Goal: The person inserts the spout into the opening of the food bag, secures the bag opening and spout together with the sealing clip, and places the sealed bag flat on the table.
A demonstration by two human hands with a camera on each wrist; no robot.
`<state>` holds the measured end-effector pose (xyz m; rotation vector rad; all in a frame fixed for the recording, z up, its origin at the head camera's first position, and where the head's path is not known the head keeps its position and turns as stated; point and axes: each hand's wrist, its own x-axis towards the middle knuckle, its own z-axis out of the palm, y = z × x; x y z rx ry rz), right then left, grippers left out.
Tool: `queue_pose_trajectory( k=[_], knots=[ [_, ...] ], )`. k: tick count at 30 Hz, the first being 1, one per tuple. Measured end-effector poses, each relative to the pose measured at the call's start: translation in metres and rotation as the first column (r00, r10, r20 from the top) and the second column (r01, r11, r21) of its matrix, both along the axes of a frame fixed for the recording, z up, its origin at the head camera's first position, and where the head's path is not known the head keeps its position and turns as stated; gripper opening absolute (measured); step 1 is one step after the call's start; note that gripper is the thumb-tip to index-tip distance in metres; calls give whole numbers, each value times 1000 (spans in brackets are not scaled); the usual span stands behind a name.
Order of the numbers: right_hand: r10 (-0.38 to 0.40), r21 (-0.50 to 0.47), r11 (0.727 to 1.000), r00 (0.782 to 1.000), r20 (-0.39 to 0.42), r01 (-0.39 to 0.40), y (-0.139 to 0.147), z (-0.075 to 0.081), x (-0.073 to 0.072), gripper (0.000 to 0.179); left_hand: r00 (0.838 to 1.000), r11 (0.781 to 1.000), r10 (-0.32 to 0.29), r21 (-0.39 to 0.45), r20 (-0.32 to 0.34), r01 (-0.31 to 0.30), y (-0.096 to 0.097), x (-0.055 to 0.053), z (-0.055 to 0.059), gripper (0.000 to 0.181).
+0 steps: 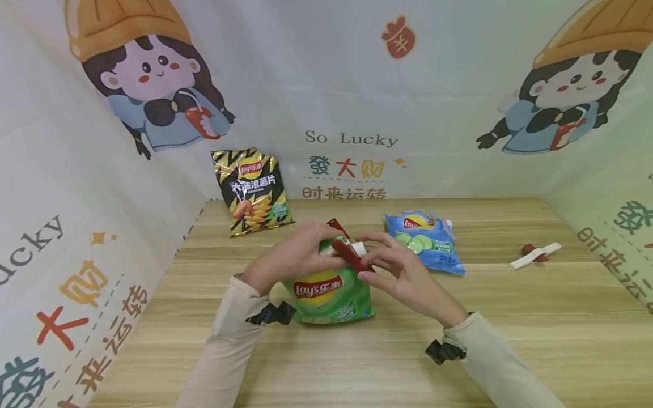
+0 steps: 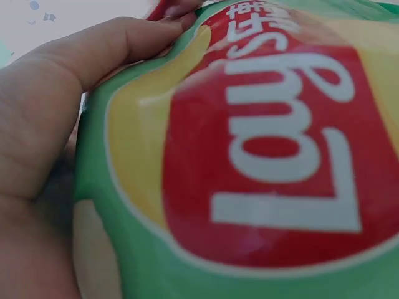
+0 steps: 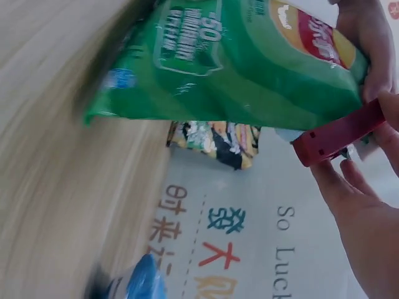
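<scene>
A green Lay's chip bag (image 1: 331, 303) stands on the table in front of me. My left hand (image 1: 291, 258) grips its upper left side, with the thumb along the front in the left wrist view. At the bag's top is a red bag clip (image 3: 340, 132) with a white cap-like part (image 1: 359, 248) beside it. My right hand (image 1: 410, 277) pinches the clip's right end between thumb and fingers. In the head view the clip's two red arms stand apart. The left hand's far fingers and part of the bag's top edge are hidden.
A black and yellow Lay's bag (image 1: 250, 195) leans at the back left. Behind my right hand lies a blue Lay's bag (image 1: 425, 243) with a small white piece at its upper right corner. Farther right lies another red and white clip (image 1: 535, 255). Printed cloth surrounds the wooden table.
</scene>
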<state>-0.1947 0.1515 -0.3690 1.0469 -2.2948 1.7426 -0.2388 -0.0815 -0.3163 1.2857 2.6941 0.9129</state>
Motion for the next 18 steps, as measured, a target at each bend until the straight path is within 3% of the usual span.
queue_pose_trajectory(
  k=[5, 12, 18],
  knots=[
    [25, -109, 994, 998, 59, -19, -11, 8, -4, 35, 1000, 999, -15, 31, -5, 15, 0, -1, 0, 16],
    [115, -316, 948, 973, 199, -47, -16, 2, -8, 65, 1000, 998, 12, 67, -22, -10, 0, 0, 1, 13],
    [38, -273, 961, 949, 314, 52, -18, -7, -10, 69, 996, 995, 64, 81, -56, -59, 1, -2, -3, 13]
  ],
)
